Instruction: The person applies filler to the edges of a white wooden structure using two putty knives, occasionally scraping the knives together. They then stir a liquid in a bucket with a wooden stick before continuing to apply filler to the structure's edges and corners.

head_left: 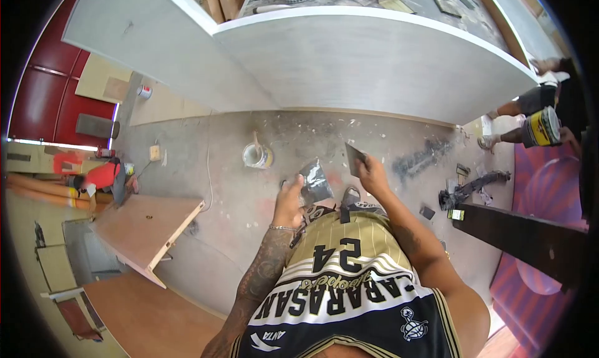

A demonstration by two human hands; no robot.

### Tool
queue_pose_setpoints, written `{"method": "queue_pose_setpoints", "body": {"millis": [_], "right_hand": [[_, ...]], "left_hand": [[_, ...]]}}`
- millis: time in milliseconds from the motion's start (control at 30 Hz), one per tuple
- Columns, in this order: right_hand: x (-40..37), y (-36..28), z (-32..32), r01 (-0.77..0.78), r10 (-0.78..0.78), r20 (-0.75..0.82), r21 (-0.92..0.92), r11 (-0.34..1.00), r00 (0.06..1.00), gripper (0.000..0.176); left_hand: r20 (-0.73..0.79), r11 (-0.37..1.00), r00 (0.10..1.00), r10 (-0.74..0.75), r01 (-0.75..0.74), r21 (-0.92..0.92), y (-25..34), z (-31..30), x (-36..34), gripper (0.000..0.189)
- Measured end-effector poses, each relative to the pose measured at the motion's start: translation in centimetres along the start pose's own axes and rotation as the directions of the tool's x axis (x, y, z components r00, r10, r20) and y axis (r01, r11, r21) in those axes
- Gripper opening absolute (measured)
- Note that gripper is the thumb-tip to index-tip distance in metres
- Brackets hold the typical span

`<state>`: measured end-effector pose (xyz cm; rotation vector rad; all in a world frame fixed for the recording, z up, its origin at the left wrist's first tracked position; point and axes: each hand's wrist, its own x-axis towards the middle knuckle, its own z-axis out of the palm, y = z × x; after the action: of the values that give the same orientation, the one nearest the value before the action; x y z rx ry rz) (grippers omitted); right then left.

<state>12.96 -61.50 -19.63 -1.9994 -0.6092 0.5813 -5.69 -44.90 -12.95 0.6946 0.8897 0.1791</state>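
The person stands over a dusty concrete floor [237, 202], in front of a long pale counter [374, 65], with both hands raised just ahead of the striped jersey [349, 264]. The left hand [290, 199] is closed in a pinch on a dark plate [314, 180], thumb on top and fingers beneath. The plate is tilted and glossy; it may be a filling knife or a small board carrying grey compound, but the view is too blurred to settle which. The right hand [373, 174] is clamped round the lower end of a scraper [354, 157], whose thin blade points up and towards the plate, near it but not clearly touching. I judge the step in hand to be working material between the two tools, loading or cleaning one edge against the other. The next move would call for bringing the blade edge flat onto the plate and drawing it across at a shallow angle, with the left wrist held steady so nothing slides off. A white bucket [257, 155] with a stick in it stands on the floor just beyond the hands. A co-worker [530, 99] at the right edge holds a yellow can [541, 127].
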Motion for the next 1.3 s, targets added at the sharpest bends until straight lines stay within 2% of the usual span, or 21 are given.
{"method": "queue_pose_setpoints", "body": {"millis": [33,67,133,233,267,333,400,433,467,500,533,600,700,767,900,967,1067,1133,1200,1267,1300], "right_hand": [[-1.1,-1.0,-0.7,-0.085,0.084,0.028,0.009,0.996,0.996,0.033],[-2.1,-2.3,-1.2,0.116,-0.116,0.01,-0.01,0.993,0.993,0.034],[-3.9,-6.0,-2.7,0.499,-0.502,-0.028,-0.068,0.864,0.864,0.038],[-6.4,-9.5,-1.7,0.548,-0.542,0.113,-0.031,0.836,0.833,0.045],[-7.0,-10.1,-0.8,0.516,-0.513,0.144,0.015,0.856,0.846,0.046],[-6.9,-10.8,0.9,0.448,-0.458,0.193,0.094,0.889,0.868,0.048],[-6.2,-10.9,1.8,0.461,-0.475,0.069,0.153,0.874,0.877,0.048],[-5.8,-10.4,1.5,0.416,-0.433,0.123,0.146,0.898,0.893,0.048],[-5.6,-10.0,1.3,0.367,-0.389,0.158,0.151,0.918,0.908,0.047],[-5.4,-10.5,0.4,0.386,-0.405,0.134,0.147,0.91,0.904,0.045],[-5.8,-11.3,-0.1,0.409,-0.427,0.12,0.147,0.901,0.896,0.044],[-6.4,-12.5,-0.2,0.417,-0.428,0.077,0.123,0.9,0.901,0.043],[-5.7,-12.2,1.3,0.366,-0.367,0.018,0.031,0.93,0.93,0.044],[-5.6,-12.5,1.2,0.295,-0.296,0.03,0.022,0.955,0.955,0.045],[-5.2,-12.0,3.0,0.383,-0.376,-0.139,0.027,0.923,0.916,0.047],[-4.9,-12.2,2.5,0.357,-0.351,-0.125,0.031,0.933,0.928,0.047],[-4.7,-11.7,2.5,0.278,-0.276,-0.05,0.018,0.961,0.96,0.047],[-4.1,-10.3,3.0,0.241,-0.241,-0.003,0.026,0.97,0.971,0.046],[-2.4,-9.0,3.4,0.243,-0.244,0.008,0.058,0.968,0.97,0.045],[-3.7,-11.1,2.2,0.319,-0.32,-0.016,0.099,0.942,0.947,0.043],[-4.7,-12.1,1.6,0.35,-0.35,-0.021,0.121,0.929,0.937,0.042]], "left_hand": [[-0.027,0.995,0.995,0.096,-0.096,0.013,0.0,-0.3,0.1,0.026],[-0.048,0.981,0.98,0.191,-0.189,0.035,0.2,-0.6,0.2,0.029],[-0.018,0.978,0.977,0.21,-0.21,0.012,0.7,-0.7,0.1,0.031],[0.049,0.966,0.965,0.259,-0.258,-0.025,0.9,-0.1,0.7,0.038],[0.047,0.954,0.955,0.292,-0.294,0.05,0.1,-0.3,1.1,0.05],[0.145,0.946,0.939,0.312,-0.321,0.036,-0.9,0.5,1.5,0.063],[0.288,0.943,0.902,0.32,-0.332,-0.008,-0.9,1.9,1.6,0.079],[0.326,0.948,0.893,0.309,-0.318,-0.028,-0.2,2.9,1.0,0.081],[0.373,0.958,0.886,0.277,-0.286,-0.03,0.7,3.8,-0.1,0.081],[0.322,0.958,0.905,0.278,-0.287,-0.022,0.5,4.1,0.0,0.079],[0.367,0.935,0.863,0.347,-0.349,-0.063,0.2,4.6,0.3,0.072],[0.267,0.895,0.854,0.446,-0.427,-0.129,-0.9,6.0,0.0,0.069],[0.369,0.895,0.824,0.429,-0.444,-0.048,-1.3,5.7,1.0,0.065],[0.356,0.919,0.856,0.374,-0.394,-0.02,-0.7,5.4,0.5,0.063],[0.301,0.91,0.888,0.349,-0.398,0.12,-1.0,3.0,1.7,0.053],[0.305,0.911,0.885,0.351,-0.398,0.108,-1.9,1.1,3.8,0.057],[0.19,0.94,0.936,0.295,-0.32,0.117,-2.7,1.7,2.6,0.058],[0.209,0.936,0.93,0.301,-0.33,0.122,-3.0,1.2,2.4,0.059],[0.216,0.913,0.904,0.368,-0.396,0.1,-2.8,1.4,2.4,0.059],[0.198,0.863,0.851,0.486,-0.503,0.044,-2.6,2.0,2.1,0.059],[0.227,0.853,0.844,0.485,-0.514,0.089,-1.8,1.5,2.1,0.06]]}}
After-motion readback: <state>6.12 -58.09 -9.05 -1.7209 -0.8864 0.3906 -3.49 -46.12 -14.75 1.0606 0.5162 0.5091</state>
